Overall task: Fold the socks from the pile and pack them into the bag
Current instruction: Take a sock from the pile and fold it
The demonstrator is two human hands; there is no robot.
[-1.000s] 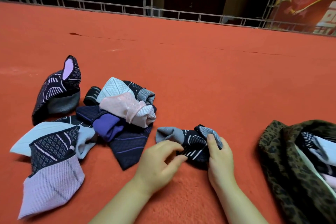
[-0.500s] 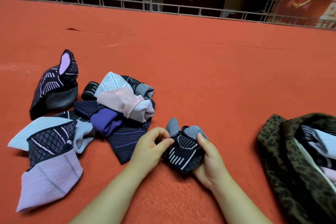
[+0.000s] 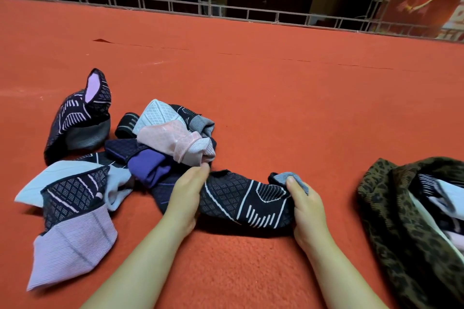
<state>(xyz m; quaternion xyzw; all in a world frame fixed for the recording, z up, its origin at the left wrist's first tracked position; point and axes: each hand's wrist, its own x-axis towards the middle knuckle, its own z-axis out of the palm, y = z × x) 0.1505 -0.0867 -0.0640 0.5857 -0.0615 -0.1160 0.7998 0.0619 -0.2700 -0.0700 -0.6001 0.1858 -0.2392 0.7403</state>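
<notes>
Both hands on one dark patterned sock (image 3: 247,202), stretched flat on the red carpet (image 3: 263,98) just right of the sock pile (image 3: 160,148). Right hand (image 3: 305,208) pinches the grey cuff end, thumb on top and fingers curled under. Left hand (image 3: 187,195) lies at the toe end, fingers fairly straight along the fabric; whether any fingers curl beneath, cannot tell.

Handling, as judged: thin knit, light, limp, stretchy. It will sag and bunch if lifted by one end, so best held at both ends, cuff and toe, then brought together. Not fragile; carpet nap likely gives some drag.

Pile touches the left hand's fingertips; the pink sock (image 3: 180,144) sits just beyond them. More loose socks lie left of the pile, one lilac-and-navy (image 3: 72,221), one standing up on its heel (image 3: 80,120). Leopard-print bag (image 3: 391,221) lies well right of the pile, mouth open toward the hands, socks already inside.

Room: bare carpet between held sock and bag, and wide open carpet beyond the pile up to the metal railing (image 3: 226,11). Nothing blocks a sweep to the bag.
</notes>
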